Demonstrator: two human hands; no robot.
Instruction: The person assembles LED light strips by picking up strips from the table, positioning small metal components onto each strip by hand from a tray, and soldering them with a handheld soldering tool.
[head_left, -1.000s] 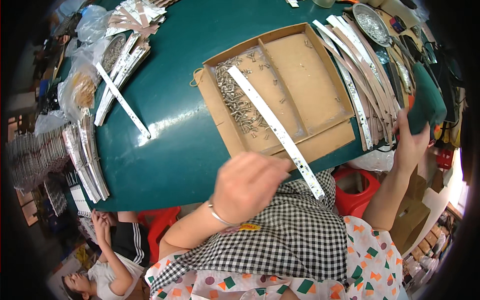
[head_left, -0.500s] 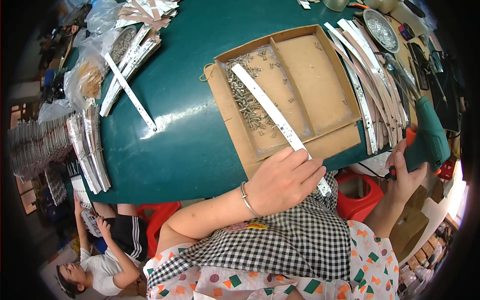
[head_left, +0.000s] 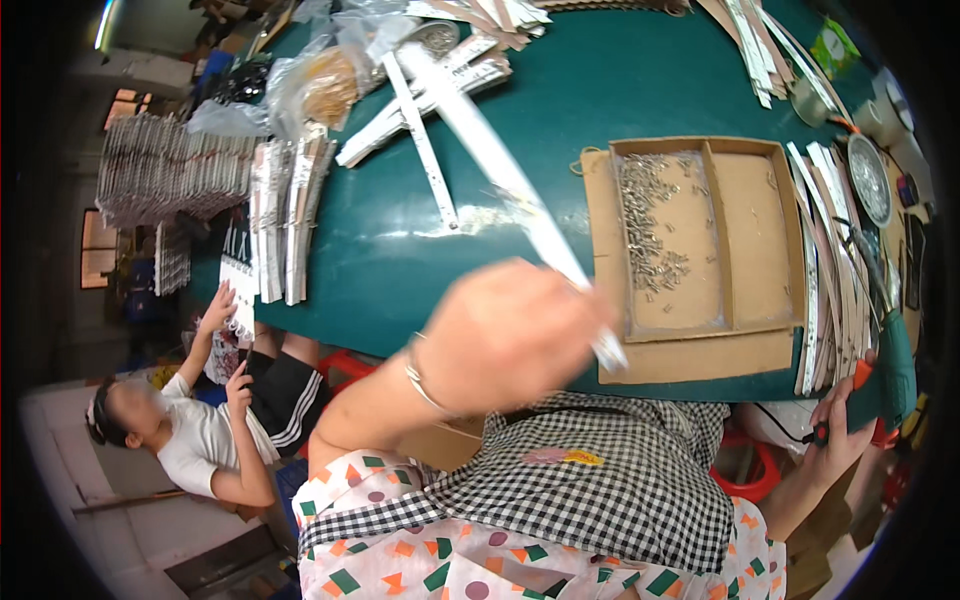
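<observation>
My left hand point(head_left: 505, 335), blurred with motion, is shut on the near end of a long white metal strip point(head_left: 500, 170). The strip slants up and to the left over the green table point(head_left: 400, 270). To the right of this hand lies a flat cardboard tray point(head_left: 755, 235) in two compartments, the left one holding several small metal clips point(head_left: 648, 225). My right hand point(head_left: 838, 428) is below the table's right edge, closed on the handle of a green power tool point(head_left: 895, 365).
More white strips lie in stacks at the table's left point(head_left: 285, 210) and to the right of the tray point(head_left: 825, 270). Plastic bags point(head_left: 310, 85) and a round metal tin point(head_left: 868, 180) sit on the table. Another person point(head_left: 190, 440) sits low at the left. A red stool point(head_left: 760, 470) stands below.
My left hand has lifted the white strip off the cardboard tray and swung it to the left. The right hand has dropped from the strips to the green tool.
</observation>
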